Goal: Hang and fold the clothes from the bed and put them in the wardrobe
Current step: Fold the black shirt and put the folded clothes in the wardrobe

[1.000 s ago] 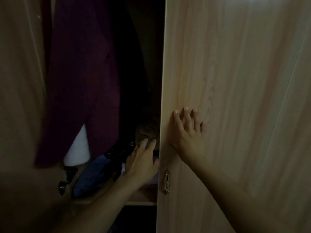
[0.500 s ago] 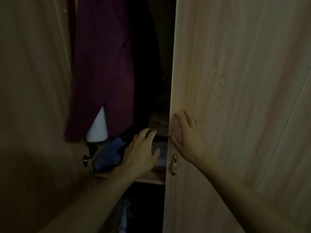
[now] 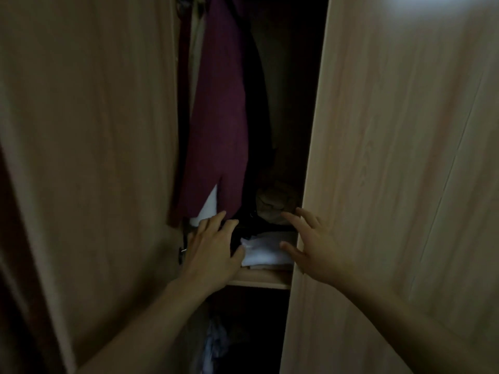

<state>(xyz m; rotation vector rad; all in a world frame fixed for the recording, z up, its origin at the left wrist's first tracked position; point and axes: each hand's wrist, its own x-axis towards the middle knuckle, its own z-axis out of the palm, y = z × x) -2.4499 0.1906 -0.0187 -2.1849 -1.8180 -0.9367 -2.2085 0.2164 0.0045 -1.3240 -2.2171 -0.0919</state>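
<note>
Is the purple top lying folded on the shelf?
No, the purple top hangs above the shelf, where white folded cloth lies.

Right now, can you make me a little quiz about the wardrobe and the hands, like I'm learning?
1. True or false: the left hand is gripping the purple garment.
2. What lies on the shelf between the two hands? A) white folded clothes B) a pair of shoes C) a book
3. Fill in: the right hand is at the edge of the right wardrobe ____.

Key:
1. False. Its spread fingers are lower down, by the dark clothes on the shelf.
2. A, the white folded clothes.
3. door
</note>
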